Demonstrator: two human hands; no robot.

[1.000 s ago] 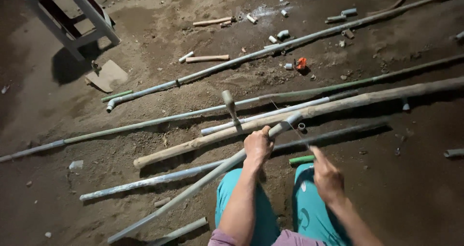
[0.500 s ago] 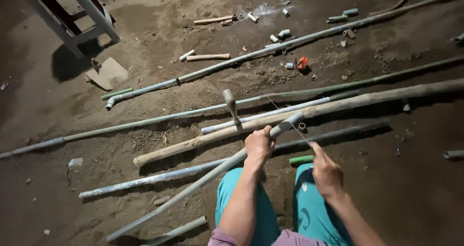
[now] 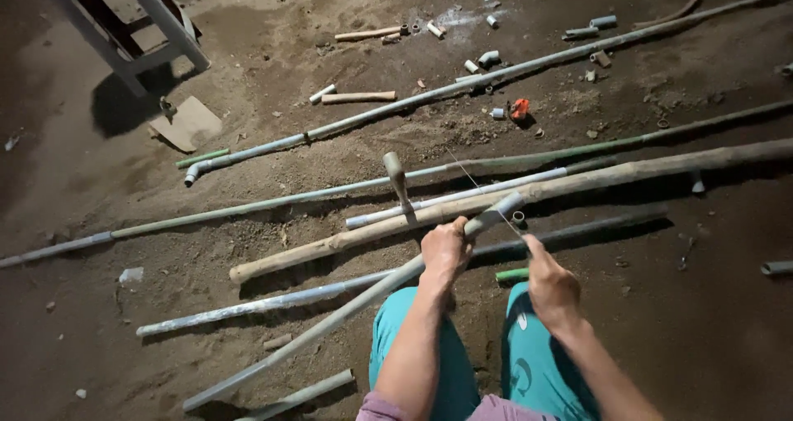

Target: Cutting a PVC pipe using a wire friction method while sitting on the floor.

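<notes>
Left hand (image 3: 444, 250) gripping grey pipe (image 3: 347, 305) near its upper end; right hand (image 3: 552, 287) pinching thin wire (image 3: 487, 196) running across pipe end. Bamboo pole (image 3: 496, 202), further pipes, white stool (image 3: 124, 16) lying on dirt floor (image 3: 702, 322).

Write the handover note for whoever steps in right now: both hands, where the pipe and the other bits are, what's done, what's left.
Left hand: closed around a grey pipe, near its raised end; the pipe slants down to the dirt floor at lower left.
Right hand: pinching a thin wire or string that runs taut across the pipe's end toward upper left.
Around: a hammer propped against a thick wooden pole, more long pipes, small fittings and an orange piece beyond, a white stool at upper left.
Done: pipe lifted and gripped, wire on it.
Left: no cut is visible; the pipe's end looks whole.
</notes>
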